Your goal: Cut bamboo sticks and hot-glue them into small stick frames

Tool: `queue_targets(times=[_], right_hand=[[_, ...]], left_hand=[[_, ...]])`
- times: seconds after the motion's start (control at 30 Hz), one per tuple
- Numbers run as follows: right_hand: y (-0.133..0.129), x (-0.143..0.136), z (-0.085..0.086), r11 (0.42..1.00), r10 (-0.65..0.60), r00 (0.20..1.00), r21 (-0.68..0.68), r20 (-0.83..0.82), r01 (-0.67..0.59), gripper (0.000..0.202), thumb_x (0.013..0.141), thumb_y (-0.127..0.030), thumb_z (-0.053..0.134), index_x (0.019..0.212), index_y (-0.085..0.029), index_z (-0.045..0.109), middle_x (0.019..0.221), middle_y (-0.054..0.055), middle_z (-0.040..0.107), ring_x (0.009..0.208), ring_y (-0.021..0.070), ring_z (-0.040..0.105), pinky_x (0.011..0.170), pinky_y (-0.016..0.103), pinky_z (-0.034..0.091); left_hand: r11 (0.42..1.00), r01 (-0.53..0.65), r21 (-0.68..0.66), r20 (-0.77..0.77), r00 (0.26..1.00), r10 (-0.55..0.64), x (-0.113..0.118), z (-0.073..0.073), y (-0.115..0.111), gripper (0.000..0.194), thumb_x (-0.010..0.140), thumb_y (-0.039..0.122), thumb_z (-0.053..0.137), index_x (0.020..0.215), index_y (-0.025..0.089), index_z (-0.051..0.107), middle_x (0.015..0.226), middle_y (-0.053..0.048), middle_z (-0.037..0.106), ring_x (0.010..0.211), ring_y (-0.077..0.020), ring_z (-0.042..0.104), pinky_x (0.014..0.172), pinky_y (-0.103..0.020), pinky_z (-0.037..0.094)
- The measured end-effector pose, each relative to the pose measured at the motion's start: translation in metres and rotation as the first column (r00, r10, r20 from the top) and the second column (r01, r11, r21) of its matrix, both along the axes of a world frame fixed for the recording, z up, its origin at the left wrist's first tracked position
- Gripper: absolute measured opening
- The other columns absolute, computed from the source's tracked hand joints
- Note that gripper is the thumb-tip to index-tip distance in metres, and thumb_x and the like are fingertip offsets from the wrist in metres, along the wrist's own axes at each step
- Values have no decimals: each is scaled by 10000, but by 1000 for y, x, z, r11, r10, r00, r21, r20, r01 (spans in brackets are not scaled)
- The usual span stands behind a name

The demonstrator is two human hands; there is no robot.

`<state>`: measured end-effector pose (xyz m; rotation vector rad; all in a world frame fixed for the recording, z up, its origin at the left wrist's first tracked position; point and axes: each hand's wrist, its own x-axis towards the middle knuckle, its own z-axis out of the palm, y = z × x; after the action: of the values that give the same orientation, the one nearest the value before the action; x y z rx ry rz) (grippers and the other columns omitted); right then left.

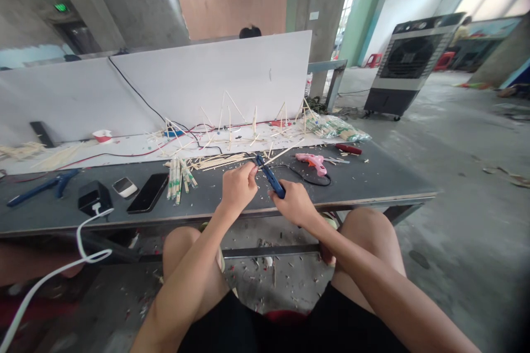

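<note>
My left hand [240, 185] is closed in a pinch on a thin wooden stick [285, 151], which slants up to the right over the bench. Wrapped in my right hand [295, 202] is a long blue hand tool [271, 177]; its far end meets the stick beside my left fingertips. Whether its tip grips the stick, I cannot tell. Just beyond my hands lies a pile of loose wooden sticks [223, 161]. Bundles of sticks in green-printed wrappers [177, 179] are left of my left hand. A pink glue gun [312, 163] rests right of the blue tool.
Stick frames [254, 124] stand along a white board [232, 83]. Wrapped packs [337, 127] and a red-handled tool [348, 149] lie right. A phone [148, 193], black charger [95, 198] and blue glue gun [43, 186] are left. Cords cross the bench [372, 182].
</note>
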<state>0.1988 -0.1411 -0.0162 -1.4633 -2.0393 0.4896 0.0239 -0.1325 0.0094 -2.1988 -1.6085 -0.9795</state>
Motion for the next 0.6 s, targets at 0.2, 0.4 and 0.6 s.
queue_targets(times=[0.2,0.4,0.6], right_hand=[[1,-3,-2,1000,-18,999,-5,-48,18,195,848,-326,565,705,-195,578,582,12,558,547,140,399,564,272,250],[2,-5,-7,1000,4,997,9,-83,-3,174,845,-335,571,766,-186,615,605,15,579,556,143,422,577,264,276],[1,-6,-5,1000,18,996,26,-92,-16,160,838,-318,562,759,-187,612,603,17,575,555,144,422,580,268,279]], left_hand=[[996,44,83,19,999,-46,-4,-2,-1,265,1002,278,422,831,188,604,648,-23,640,547,-143,555,534,-250,297],[994,28,103,-80,997,-19,-6,-4,4,349,1019,294,393,730,190,557,624,-34,635,581,-157,596,543,-272,294],[1000,18,16,-73,997,-17,-7,-2,6,329,1014,280,380,747,192,550,559,-23,583,507,-160,548,525,-282,268]])
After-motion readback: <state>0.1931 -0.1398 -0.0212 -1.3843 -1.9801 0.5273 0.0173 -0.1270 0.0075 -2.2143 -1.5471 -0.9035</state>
